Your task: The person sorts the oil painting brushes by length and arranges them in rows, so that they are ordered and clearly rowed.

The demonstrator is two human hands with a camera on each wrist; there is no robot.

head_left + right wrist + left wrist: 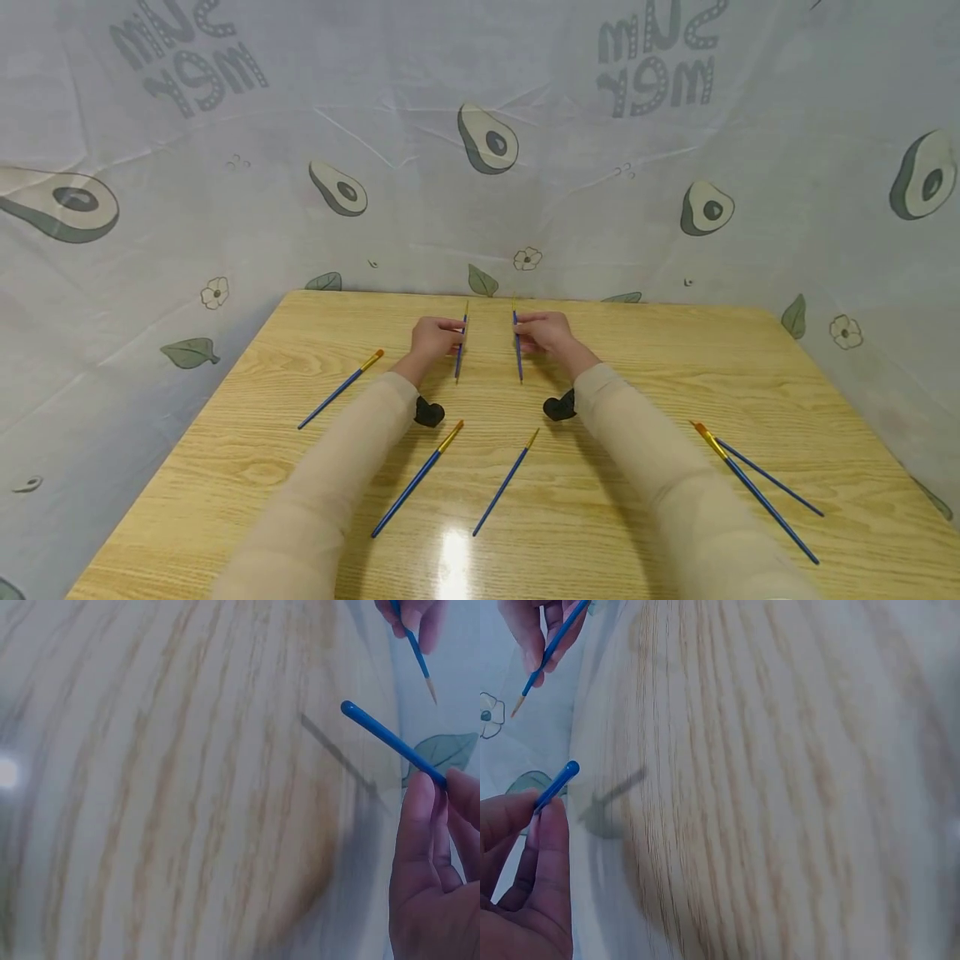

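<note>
Near the table's far edge, my left hand (437, 338) pinches a thin blue paintbrush (461, 340) between thumb and fingers, its bristle end pointing away from me. To the right, my right hand (546, 331) pinches a second thin blue paintbrush (518, 346) the same way. The two brushes stand apart, roughly parallel, with a gap between them. In the left wrist view the rounded handle end of the left paintbrush (558, 784) sticks out past the fingertips. The right wrist view shows the handle of the right paintbrush (390, 740) above its shadow on the wood.
On the wooden table (630, 350) lie a flat paintbrush (341, 389) at left, a thicker brush (417, 478) and a thin brush (506, 482) in front. Two more, a flat brush (757, 493) and a thin brush (772, 477), cross at right. A printed cloth (420, 167) hangs behind.
</note>
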